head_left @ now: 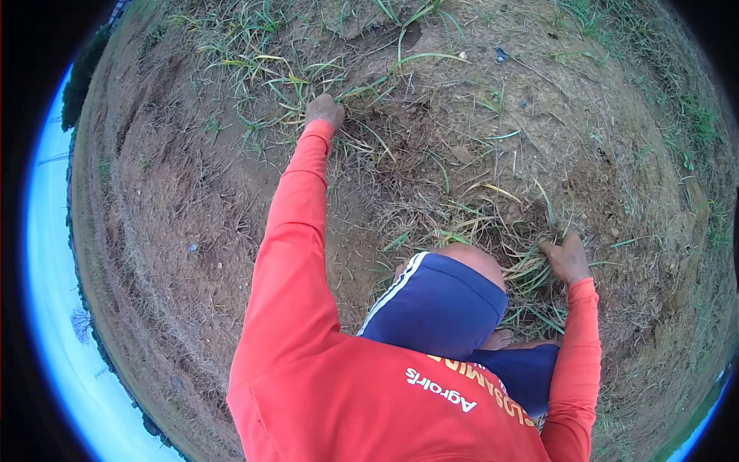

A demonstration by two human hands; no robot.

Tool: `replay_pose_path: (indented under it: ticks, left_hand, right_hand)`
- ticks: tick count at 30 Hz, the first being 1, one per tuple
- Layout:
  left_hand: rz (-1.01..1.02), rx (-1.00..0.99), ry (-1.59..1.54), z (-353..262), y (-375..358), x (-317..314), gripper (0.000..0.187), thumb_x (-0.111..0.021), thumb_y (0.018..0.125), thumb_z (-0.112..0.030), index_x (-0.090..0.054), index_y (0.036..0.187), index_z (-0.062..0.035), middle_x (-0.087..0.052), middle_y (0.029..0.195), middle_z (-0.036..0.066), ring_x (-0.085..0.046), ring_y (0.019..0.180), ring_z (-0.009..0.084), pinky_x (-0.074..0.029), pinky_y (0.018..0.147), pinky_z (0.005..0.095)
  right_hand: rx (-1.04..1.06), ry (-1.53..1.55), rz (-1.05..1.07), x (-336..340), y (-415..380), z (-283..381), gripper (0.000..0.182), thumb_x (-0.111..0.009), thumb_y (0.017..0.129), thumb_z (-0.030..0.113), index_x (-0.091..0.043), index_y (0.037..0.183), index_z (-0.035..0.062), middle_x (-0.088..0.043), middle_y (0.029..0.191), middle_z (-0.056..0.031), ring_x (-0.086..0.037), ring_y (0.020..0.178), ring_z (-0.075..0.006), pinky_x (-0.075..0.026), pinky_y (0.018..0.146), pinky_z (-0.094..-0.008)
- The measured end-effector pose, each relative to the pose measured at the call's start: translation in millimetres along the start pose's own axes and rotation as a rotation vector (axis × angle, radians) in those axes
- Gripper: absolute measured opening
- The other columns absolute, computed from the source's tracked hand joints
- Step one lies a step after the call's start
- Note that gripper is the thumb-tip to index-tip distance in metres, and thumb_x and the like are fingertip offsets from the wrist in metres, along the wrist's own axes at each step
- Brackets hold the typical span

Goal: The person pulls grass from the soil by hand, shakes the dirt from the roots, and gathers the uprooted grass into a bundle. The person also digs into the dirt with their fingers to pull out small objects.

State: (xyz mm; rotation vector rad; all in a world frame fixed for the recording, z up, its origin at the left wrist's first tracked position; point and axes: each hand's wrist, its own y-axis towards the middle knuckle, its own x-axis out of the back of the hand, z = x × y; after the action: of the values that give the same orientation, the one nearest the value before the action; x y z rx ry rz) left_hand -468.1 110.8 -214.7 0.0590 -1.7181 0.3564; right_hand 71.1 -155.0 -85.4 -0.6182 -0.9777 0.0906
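Observation:
My left hand (pixel 324 112) is at the upper middle, stretched far out, its fingers closed on the base of a clump of long green and yellowing leaves (pixel 296 81). Near my bent knee, at the right, my right hand (pixel 566 258) is down at the soil beside pulled-looking green leaves (pixel 527 269); its fingers are bent round something at the ground that I cannot make out. Loose dry grass and roots (pixel 469 223) lie between the two hands.
Brown, uneven soil (pixel 192 192) surrounds me, with disturbed earth (pixel 400 127) in the middle. More green plants (pixel 254 38) grow at the top left and weeds (pixel 697 115) along the right. A small dark blue scrap (pixel 502 55) lies at the top. My knee (pixel 473 262) and bare foot are below.

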Motion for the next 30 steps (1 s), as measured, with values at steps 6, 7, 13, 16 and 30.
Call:
replay_pose_path:
  ticks: [6, 7, 13, 16, 30]
  left_hand:
    - [-0.053, 0.003, 0.019, -3.0, -9.5, -3.1, 0.037, -0.066, 0.093, -0.033, -0.072, 0.113, -0.0026, -0.070, 0.116, 0.024, -0.067, 0.111, 0.0411, -0.053, 0.098, 0.0482]
    - [-0.056, 0.021, 0.002, -4.2, -9.6, -4.7, 0.037, -0.066, 0.093, -0.032, -0.071, 0.113, -0.0028, -0.070, 0.116, 0.024, -0.066, 0.112, 0.0409, -0.053, 0.098, 0.0482]
    - [-0.081, 0.049, 0.000, -7.5, -23.0, -0.4, 0.038, -0.067, 0.090, -0.033, -0.072, 0.112, -0.0028, -0.070, 0.112, 0.026, -0.067, 0.108, 0.0412, -0.053, 0.096, 0.0486]
    - [-0.128, 0.052, -0.017, -5.5, -32.8, 0.7, 0.036, -0.067, 0.089, -0.033, -0.073, 0.107, -0.0021, -0.071, 0.105, 0.026, -0.069, 0.102, 0.0426, -0.053, 0.091, 0.0507]
    - [-0.226, -0.058, -0.352, -26.5, -90.1, 110.5, 0.035, -0.072, 0.089, -0.033, -0.075, 0.098, 0.0005, -0.070, 0.076, 0.021, -0.068, 0.072, 0.0350, -0.052, 0.069, 0.0444]
  right_hand:
    - [0.027, 0.052, 0.003, 0.3, 0.8, 2.6, 0.050, -0.074, 0.082, 0.032, -0.065, 0.102, -0.0119, -0.066, 0.103, -0.0369, -0.064, 0.103, -0.0504, -0.049, 0.093, -0.0502]
    - [0.037, 0.054, -0.006, 2.6, -1.6, 6.3, 0.049, -0.074, 0.082, 0.032, -0.065, 0.102, -0.0117, -0.067, 0.103, -0.0368, -0.064, 0.102, -0.0503, -0.049, 0.092, -0.0503]
    - [-0.049, 0.022, 0.029, 7.7, -5.1, 11.6, 0.048, -0.073, 0.084, 0.031, -0.066, 0.107, -0.0095, -0.068, 0.103, -0.0346, -0.065, 0.103, -0.0482, -0.049, 0.092, -0.0499]
    - [0.000, 0.246, 0.081, 0.0, 2.0, -6.7, 0.047, -0.073, 0.084, 0.030, -0.066, 0.110, -0.0084, -0.069, 0.101, -0.0321, -0.067, 0.101, -0.0444, -0.049, 0.092, -0.0475]
    - [-0.051, 0.196, 0.107, 17.2, 9.7, 11.6, 0.045, -0.072, 0.084, 0.029, -0.067, 0.104, -0.0110, -0.070, 0.092, -0.0301, -0.069, 0.091, -0.0441, -0.051, 0.087, -0.0465]
